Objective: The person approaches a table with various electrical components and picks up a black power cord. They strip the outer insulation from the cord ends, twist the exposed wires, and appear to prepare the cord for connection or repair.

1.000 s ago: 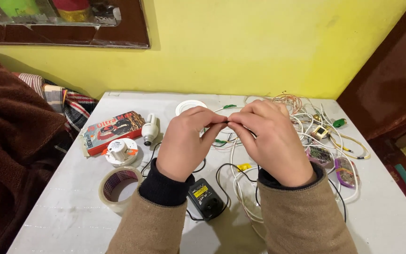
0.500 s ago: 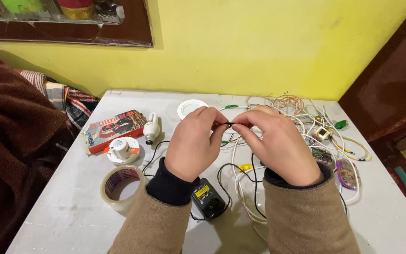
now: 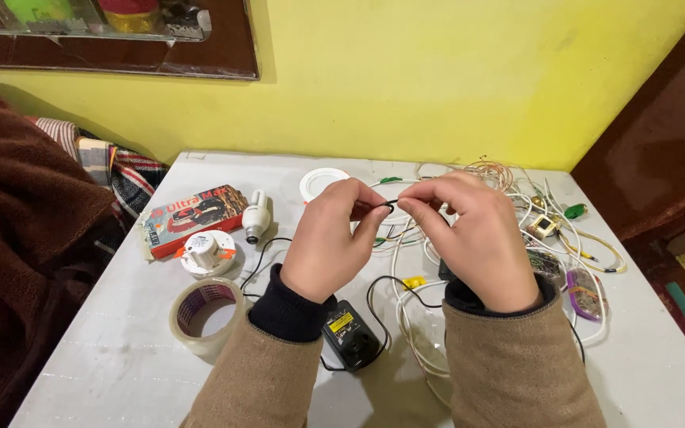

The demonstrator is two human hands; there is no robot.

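Both hands are raised over the counter (image 3: 120, 349), left hand (image 3: 328, 242) and right hand (image 3: 469, 238) each pinching an end of a thin black wire (image 3: 382, 208) between fingertips, close together for fine work; adapter (image 3: 349, 337) below; tape (image 3: 206, 313) aside.

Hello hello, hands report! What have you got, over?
Left hand and right hand both pinching a thin black wire above the table. Black adapter below the wrists. Tape roll and wire tangle off to the sides.
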